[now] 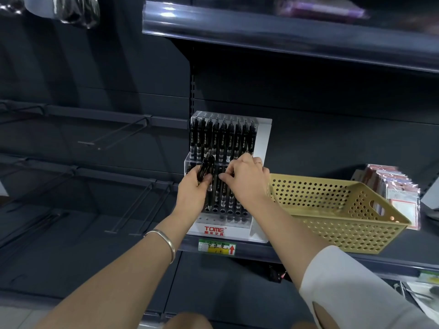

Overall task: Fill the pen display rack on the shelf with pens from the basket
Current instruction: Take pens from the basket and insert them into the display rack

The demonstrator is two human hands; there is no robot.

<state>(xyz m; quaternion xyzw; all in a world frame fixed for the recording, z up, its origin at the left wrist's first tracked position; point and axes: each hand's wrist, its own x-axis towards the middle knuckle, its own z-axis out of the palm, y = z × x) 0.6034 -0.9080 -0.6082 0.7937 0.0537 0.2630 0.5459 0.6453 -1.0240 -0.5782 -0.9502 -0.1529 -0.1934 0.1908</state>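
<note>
A white stepped pen display rack (262, 138) marked TOME stands on the dark shelf. Its upper tier holds a full row of black pens (222, 138); the lower tier holds several black pens, with bare holes along the front. My left hand (193, 188) grips a small bunch of black pens (205, 168) in front of the lower tier. My right hand (245, 179) is beside it, fingers curled and pinching a pen at the lower tier. The yellow perforated basket (344, 214) stands just right of the rack; I see no pens in the part of its inside that shows.
Packets of goods (394, 193) stand behind the basket at the right. Bare metal hooks (133, 205) stick out from the panel to the left. Another shelf (285, 32) overhangs above. A price label (217, 248) sits on the shelf edge below the rack.
</note>
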